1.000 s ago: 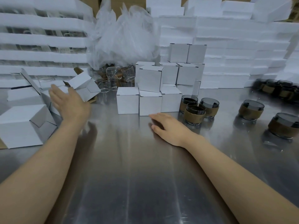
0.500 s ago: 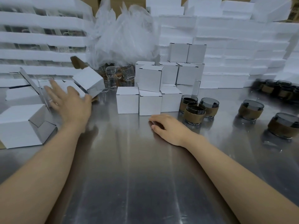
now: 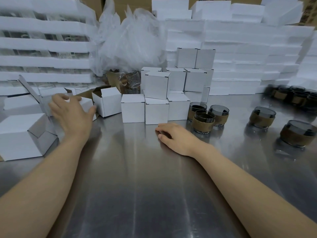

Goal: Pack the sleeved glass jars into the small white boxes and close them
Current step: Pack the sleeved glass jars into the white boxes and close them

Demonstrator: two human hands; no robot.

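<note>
Steel table, foam stacks behind: fetching a box.
My left hand is gripping a box far left; my right hand is lying slack and empty near the jars. Yanking risks toppling neighbouring boxes.

Exposure: even, cool indoor light; foam stacks ran near-white, detail thin.
Source: looked overhead, out of frame.
Glare: long pale streaks down the steel table.
Shadows: soft, under both forearms and the jars.
Blur: left hand and the white box it gripped were slightly smeared; right hand sharp.
Distortion: wide-angle bowing at the edges.
</note>
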